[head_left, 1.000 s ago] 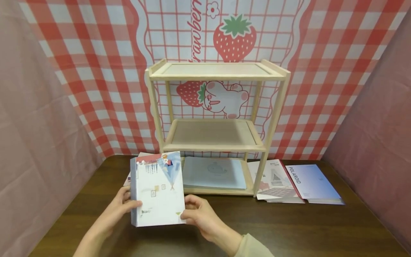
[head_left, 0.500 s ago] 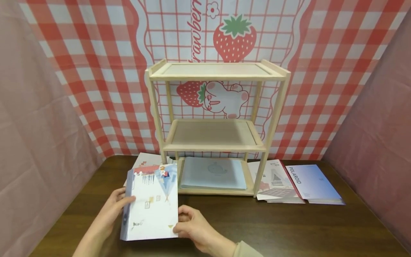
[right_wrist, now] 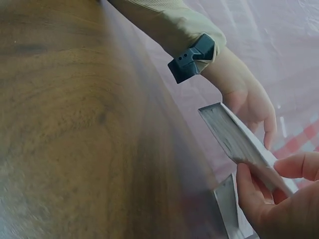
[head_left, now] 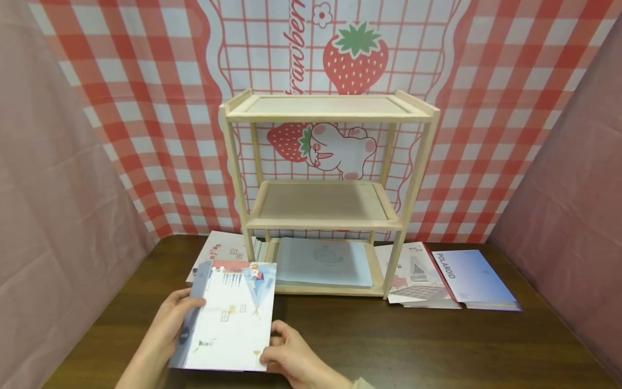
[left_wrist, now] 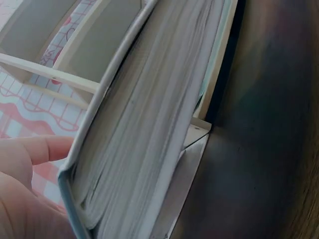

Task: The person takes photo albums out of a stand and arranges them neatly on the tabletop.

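A thick book (head_left: 240,329) with a white illustrated cover and grey-blue spine is held between both hands over the front left of the table. My left hand (head_left: 170,321) grips its spine side, the thumb lying on the cover. At the lower right corner, my right hand (head_left: 293,356) pinches the book between thumb and fingers. The left wrist view shows the book's closed page block (left_wrist: 144,119) edge-on, tilted above the table. In the right wrist view, fingers and thumb clasp one edge of the book (right_wrist: 244,142), with the left hand (right_wrist: 249,102) at the far end.
A wooden shelf rack (head_left: 323,223) stands at the back, with a light blue whale-cover book (head_left: 323,262) on its bottom level. Behind the held book lies a white-covered stack (head_left: 225,243). Right of the rack are a red-edged white book (head_left: 413,270) and a blue POLAROID book (head_left: 473,275).
Both hands have brought the book down and toward the front of the table. More of the white-covered stack behind it now shows. The rack and the other books have stayed put.
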